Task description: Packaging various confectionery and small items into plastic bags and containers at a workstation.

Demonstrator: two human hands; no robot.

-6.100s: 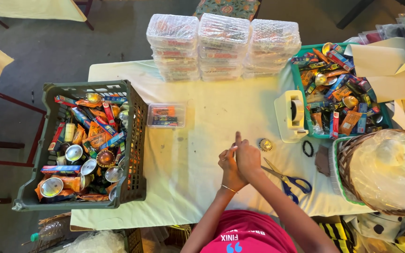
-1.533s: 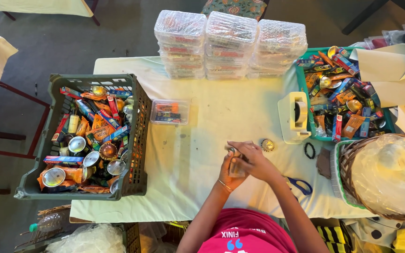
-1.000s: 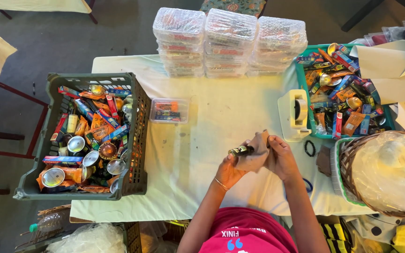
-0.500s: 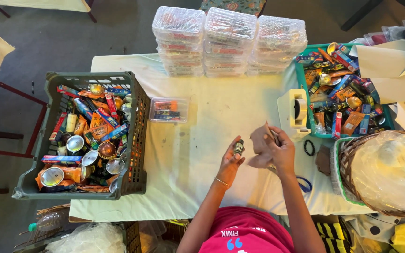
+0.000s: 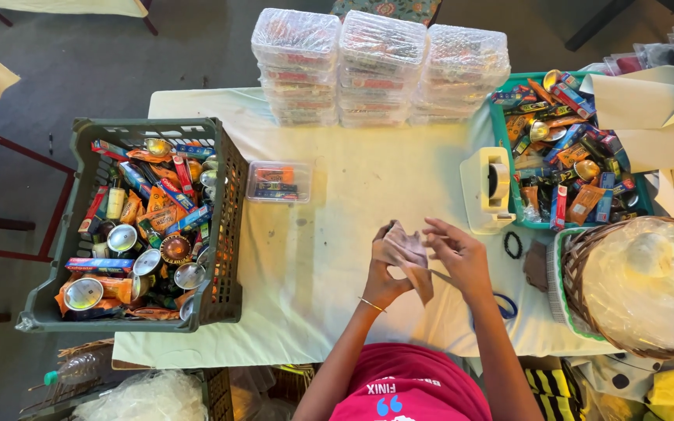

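From where I watch, my left hand and my right hand meet over the pale cloth of the table, a little right of its middle and close to my body. Between them is a small clear plastic pouch, crumpled and pinkish against my skin. The left hand is closed on the pouch's left side, fingers curled up around it. The right hand has its fingers spread, their tips at the pouch's right edge; I cannot tell whether they pinch it or only touch. The pouch lies just right of the left palm and just left of the right fingertips, so the left hand is the nearer and carries it. Its long axis seems to run from upper left down to lower right, the lower corner hanging toward my right wrist; which end is the mouth I cannot make out.

Around the hands: a dark crate of tins and packets to the left, a small clear box ahead, a tape dispenser and a teal tray to the right, wrapped boxes at the far edge
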